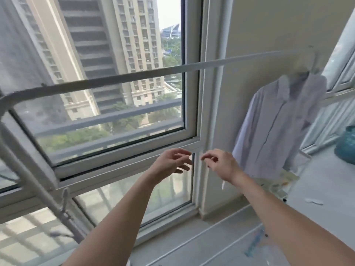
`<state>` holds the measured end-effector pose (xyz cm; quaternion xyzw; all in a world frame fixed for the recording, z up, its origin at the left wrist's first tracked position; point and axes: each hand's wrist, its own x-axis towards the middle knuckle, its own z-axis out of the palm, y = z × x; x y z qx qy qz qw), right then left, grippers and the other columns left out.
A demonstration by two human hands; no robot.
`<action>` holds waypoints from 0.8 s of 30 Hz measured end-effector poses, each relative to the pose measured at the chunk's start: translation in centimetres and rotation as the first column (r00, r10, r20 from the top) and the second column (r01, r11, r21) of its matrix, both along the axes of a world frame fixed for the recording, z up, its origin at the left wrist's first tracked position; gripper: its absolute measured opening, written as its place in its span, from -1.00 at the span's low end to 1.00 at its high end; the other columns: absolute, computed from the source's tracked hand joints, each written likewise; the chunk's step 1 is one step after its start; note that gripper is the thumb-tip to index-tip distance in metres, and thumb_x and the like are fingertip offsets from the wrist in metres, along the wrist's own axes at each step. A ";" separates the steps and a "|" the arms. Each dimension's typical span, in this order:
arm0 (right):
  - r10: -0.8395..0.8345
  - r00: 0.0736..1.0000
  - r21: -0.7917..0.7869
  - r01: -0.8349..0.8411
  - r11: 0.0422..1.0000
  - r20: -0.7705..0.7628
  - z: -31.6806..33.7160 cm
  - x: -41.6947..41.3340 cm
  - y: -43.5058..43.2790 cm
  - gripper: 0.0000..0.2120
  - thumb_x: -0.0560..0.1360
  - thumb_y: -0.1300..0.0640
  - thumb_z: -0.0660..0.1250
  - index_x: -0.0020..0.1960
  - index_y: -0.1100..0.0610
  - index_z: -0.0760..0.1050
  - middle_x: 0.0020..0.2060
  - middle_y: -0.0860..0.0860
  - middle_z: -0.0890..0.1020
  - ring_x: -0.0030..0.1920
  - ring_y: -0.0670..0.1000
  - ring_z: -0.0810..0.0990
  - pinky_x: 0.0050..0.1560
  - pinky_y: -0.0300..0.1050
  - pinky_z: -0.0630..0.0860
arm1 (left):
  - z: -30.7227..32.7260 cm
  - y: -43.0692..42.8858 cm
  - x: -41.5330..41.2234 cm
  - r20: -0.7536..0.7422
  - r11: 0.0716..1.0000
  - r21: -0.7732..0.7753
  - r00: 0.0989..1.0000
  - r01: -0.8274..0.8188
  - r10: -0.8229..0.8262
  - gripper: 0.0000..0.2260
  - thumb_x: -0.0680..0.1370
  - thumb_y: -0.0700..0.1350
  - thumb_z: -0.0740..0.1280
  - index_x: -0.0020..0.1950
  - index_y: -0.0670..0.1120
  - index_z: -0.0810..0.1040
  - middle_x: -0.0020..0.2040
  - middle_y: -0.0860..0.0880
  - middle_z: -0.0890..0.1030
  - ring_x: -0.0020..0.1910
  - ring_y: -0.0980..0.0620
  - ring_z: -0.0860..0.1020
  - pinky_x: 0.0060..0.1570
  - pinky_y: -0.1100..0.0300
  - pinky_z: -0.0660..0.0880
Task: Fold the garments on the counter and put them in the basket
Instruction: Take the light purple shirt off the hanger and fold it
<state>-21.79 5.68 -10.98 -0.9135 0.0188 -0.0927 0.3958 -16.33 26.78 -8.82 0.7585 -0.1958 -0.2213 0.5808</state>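
Note:
A pale lilac shirt (276, 123) hangs on a hanger from the right end of a grey clothes rail (134, 78) that crosses the window. My left hand (172, 163) and my right hand (219, 163) are raised side by side in front of the window frame, below the rail and left of the shirt. Both have loosely curled fingers and hold nothing. The white counter (326, 189) runs along the right. No basket is in view.
A large window (115, 104) fills the left and middle, with tall buildings outside. A teal vase (345, 145) stands on the counter at the far right. The rail's upright (34, 169) slants down at the left. Small white scraps lie on the counter.

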 end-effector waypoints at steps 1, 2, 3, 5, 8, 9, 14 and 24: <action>-0.040 0.999 -0.013 0.040 0.999 0.004 0.2 1.2 -3.5 -0.84 0.57 0.16 0.32 -0.02 -0.03 0.66 -0.14 -0.13 0.61 -0.13 -0.16 0.58 -0.08 -0.31 0.46 | 0.2 -3.6 2.0 0.000 0.999 -0.020 1.000 0.028 -0.028 -0.80 0.65 -0.14 0.30 0.24 -0.16 0.56 0.05 -0.16 0.70 -0.08 -0.03 0.67 -0.06 0.14 0.56; -0.059 0.998 -0.020 0.059 0.998 0.009 0.0 2.0 -5.1 -0.83 0.56 0.17 0.32 -0.03 -0.03 0.66 -0.14 -0.12 0.60 -0.14 -0.13 0.59 -0.07 -0.30 0.46 | 0.1 -5.2 3.1 0.010 0.999 -0.029 0.999 0.032 -0.031 -0.80 0.65 -0.14 0.30 0.25 -0.16 0.55 0.06 -0.17 0.70 -0.09 -0.03 0.67 -0.06 0.13 0.55; -0.109 0.994 -0.035 0.109 0.993 0.014 0.6 3.3 -9.0 -0.83 0.56 0.19 0.32 -0.04 -0.02 0.66 -0.14 -0.09 0.61 -0.14 -0.11 0.60 -0.05 -0.28 0.47 | 0.3 -9.3 5.2 0.013 0.997 -0.058 0.998 0.059 -0.058 -0.80 0.65 -0.14 0.30 0.25 -0.16 0.55 0.05 -0.17 0.70 -0.10 -0.03 0.67 -0.06 0.11 0.54; -0.150 0.989 -0.056 0.151 0.987 0.016 1.3 4.9 -13.4 -0.82 0.55 0.21 0.33 -0.06 -0.01 0.66 -0.15 -0.11 0.63 -0.15 -0.10 0.61 -0.03 -0.27 0.48 | 0.7 -13.7 7.7 0.012 0.994 -0.080 0.997 0.073 -0.072 -0.79 0.64 -0.14 0.31 0.27 -0.14 0.53 0.03 -0.16 0.70 -0.10 -0.05 0.66 -0.05 0.08 0.52; -0.208 0.978 -0.111 0.207 0.972 0.002 2.9 7.8 -22.1 -0.83 0.57 0.18 0.30 -0.03 0.00 0.66 -0.10 -0.11 0.64 -0.09 -0.06 0.62 0.03 -0.19 0.52 | 1.6 -21.9 12.0 0.035 0.989 -0.105 0.994 0.109 -0.105 -0.75 0.63 -0.12 0.33 0.31 -0.08 0.49 0.02 -0.13 0.71 -0.08 -0.07 0.67 -0.04 0.08 0.53; -0.243 0.970 -0.121 0.242 0.963 0.010 3.5 8.8 -24.9 -0.83 0.58 0.17 0.30 -0.01 0.00 0.66 -0.07 -0.07 0.66 -0.07 -0.04 0.63 0.05 -0.16 0.53 | 2.0 -24.6 13.3 0.044 0.986 -0.116 0.992 0.119 -0.114 -0.73 0.62 -0.10 0.34 0.32 -0.06 0.48 0.01 -0.12 0.72 -0.07 -0.06 0.68 -0.03 0.08 0.53; -0.315 0.943 -0.131 0.328 0.936 0.111 4.7 12.5 -35.4 -0.83 0.55 0.28 0.32 -0.02 0.11 0.67 -0.04 0.03 0.70 -0.07 0.06 0.66 0.08 -0.09 0.54 | 3.2 -34.8 17.9 0.139 0.993 -0.055 0.986 0.100 -0.091 -0.64 0.59 -0.08 0.39 0.37 -0.02 0.45 0.20 -0.09 0.63 0.03 0.01 0.65 0.05 0.05 0.56; -0.435 0.751 -0.185 0.581 0.792 0.497 10.3 21.4 -55.1 -0.57 0.48 0.04 0.43 0.31 0.10 0.45 0.23 0.16 0.51 0.26 0.23 0.45 0.21 0.16 0.38 | 6.0 -49.7 23.9 0.483 0.933 0.339 0.873 -0.119 -0.064 -0.73 0.60 -0.04 0.35 0.30 0.03 0.49 0.14 -0.06 0.58 0.09 -0.07 0.55 -0.05 0.22 0.39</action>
